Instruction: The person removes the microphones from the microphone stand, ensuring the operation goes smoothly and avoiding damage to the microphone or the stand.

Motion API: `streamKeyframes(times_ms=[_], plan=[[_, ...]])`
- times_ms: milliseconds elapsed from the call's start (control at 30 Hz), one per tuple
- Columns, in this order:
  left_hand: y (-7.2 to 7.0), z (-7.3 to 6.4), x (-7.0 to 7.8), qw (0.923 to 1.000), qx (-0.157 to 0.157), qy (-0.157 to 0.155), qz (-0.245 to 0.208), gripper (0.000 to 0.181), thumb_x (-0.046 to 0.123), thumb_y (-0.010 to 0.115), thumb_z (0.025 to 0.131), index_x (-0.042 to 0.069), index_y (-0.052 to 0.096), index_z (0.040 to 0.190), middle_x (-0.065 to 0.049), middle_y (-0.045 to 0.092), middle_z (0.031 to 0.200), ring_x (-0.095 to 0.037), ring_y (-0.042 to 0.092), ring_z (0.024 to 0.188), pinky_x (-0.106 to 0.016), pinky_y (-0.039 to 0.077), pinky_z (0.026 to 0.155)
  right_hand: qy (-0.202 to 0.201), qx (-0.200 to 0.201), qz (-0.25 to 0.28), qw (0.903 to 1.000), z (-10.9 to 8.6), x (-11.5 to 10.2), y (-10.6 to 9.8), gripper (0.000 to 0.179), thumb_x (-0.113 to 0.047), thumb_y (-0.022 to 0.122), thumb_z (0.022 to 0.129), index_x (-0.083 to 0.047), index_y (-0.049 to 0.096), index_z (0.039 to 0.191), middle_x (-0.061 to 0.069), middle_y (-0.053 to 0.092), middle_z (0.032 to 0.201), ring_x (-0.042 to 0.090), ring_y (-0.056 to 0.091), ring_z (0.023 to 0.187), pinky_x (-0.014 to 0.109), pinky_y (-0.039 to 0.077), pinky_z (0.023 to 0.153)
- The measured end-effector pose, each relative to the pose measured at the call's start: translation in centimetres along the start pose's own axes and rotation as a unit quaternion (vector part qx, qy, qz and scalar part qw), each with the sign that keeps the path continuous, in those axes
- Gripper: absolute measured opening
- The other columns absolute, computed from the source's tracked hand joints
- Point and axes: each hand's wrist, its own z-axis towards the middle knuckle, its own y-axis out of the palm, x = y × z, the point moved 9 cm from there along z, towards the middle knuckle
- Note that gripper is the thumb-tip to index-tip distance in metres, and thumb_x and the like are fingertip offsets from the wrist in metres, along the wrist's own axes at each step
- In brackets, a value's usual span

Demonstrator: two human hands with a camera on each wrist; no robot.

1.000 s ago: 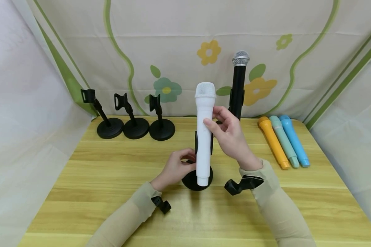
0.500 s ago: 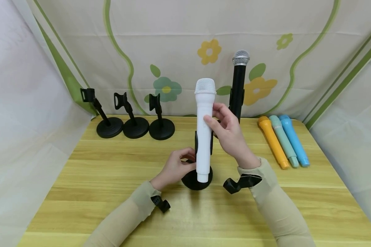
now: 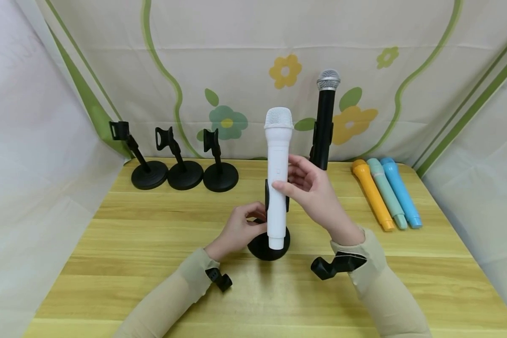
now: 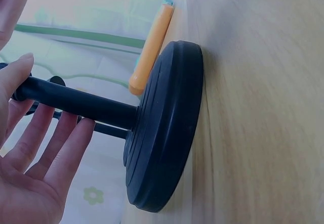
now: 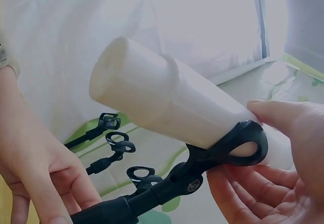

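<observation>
A white microphone [image 3: 278, 155] sits in the black clip [image 5: 245, 140] of a desk stand [image 3: 259, 249], head up and leaning back. My right hand [image 3: 317, 195] holds the microphone at mid-body, thumb on the front and fingers behind, close to the clip. Low on the same stand, my left hand [image 3: 238, 230] grips the pole [image 4: 81, 100] between thumb and fingers. The stand's round base [image 4: 164, 128] rests on the table. From the head view, the microphone body hides most of the pole and clip.
Behind the right hand, a black microphone [image 3: 326, 112] with a silver head stands in another holder. Three black stands [image 3: 220, 173] line the back left. Orange [image 3: 372, 195], mint [image 3: 387, 192] and blue [image 3: 401, 192] microphones lie at the back right. A patterned curtain [image 3: 245, 28] closes the back.
The white microphone first rose slightly within the clip. My right hand then slid down its body, nearer the clip. The left hand has stayed on the pole.
</observation>
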Motion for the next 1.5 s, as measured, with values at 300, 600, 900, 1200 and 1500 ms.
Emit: streamKeyframes(times_ms=[300, 600, 900, 1200, 1500], plan=[[0.0, 0.0, 0.1, 1.0, 0.001, -0.001, -0.004, 0.011, -0.007, 0.073, 0.09, 0.001, 0.07, 0.098, -0.008, 0.069, 0.098, -0.023, 0.067, 0.091, -0.038, 0.061, 0.077, -0.008, -0.002, -0.006, 1.0, -0.3, 0.0, 0.1, 0.052, -0.003, 0.073, 0.092, 0.003, 0.054, 0.14, 0.017, 0.067, 0.107, 0.029, 0.065, 0.093, 0.032, 0.057, 0.084], [0.0, 0.0, 0.3, 1.0, 0.001, 0.001, -0.004, 0.011, -0.006, 0.073, 0.091, 0.002, 0.071, 0.098, -0.007, 0.069, 0.098, -0.025, 0.067, 0.092, -0.038, 0.061, 0.078, -0.063, -0.007, -0.006, 0.998, 0.0, -0.6, 0.3, 0.042, -0.001, 0.071, 0.093, 0.005, 0.058, 0.132, 0.015, 0.069, 0.098, 0.026, 0.065, 0.081, 0.031, 0.058, 0.073], [0.0, 0.0, 0.1, 1.0, -0.004, -0.004, -0.003, 0.011, -0.005, 0.072, 0.091, 0.002, 0.07, 0.1, -0.007, 0.069, 0.099, -0.025, 0.067, 0.093, -0.039, 0.061, 0.08, -0.085, -0.006, -0.006, 0.9964, 0.5, -1.1, 0.3, 0.041, 0.001, 0.069, 0.094, 0.007, 0.056, 0.132, 0.016, 0.069, 0.1, 0.026, 0.067, 0.077, 0.03, 0.058, 0.07], [0.0, -0.1, 0.1, 0.9999, -0.006, -0.008, 0.001, 0.012, -0.005, 0.072, 0.092, 0.003, 0.07, 0.099, -0.008, 0.069, 0.101, -0.027, 0.067, 0.095, -0.036, 0.061, 0.079, -0.091, 0.01, -0.029, 0.9954, 1.4, -1.2, 0.1, 0.039, -0.006, 0.063, 0.1, 0.004, 0.051, 0.136, 0.016, 0.063, 0.105, 0.026, 0.065, 0.084, 0.031, 0.059, 0.071], [0.0, -0.1, 0.1, 0.9999, -0.005, -0.012, 0.002, 0.013, -0.006, 0.073, 0.091, 0.002, 0.07, 0.101, -0.009, 0.069, 0.103, -0.029, 0.067, 0.097, -0.036, 0.061, 0.078, -0.097, 0.013, -0.015, 0.9951, 2.3, -1.0, 0.0, 0.04, -0.013, 0.056, 0.104, 0.005, 0.048, 0.138, 0.016, 0.062, 0.11, 0.026, 0.062, 0.087, 0.031, 0.058, 0.069]])
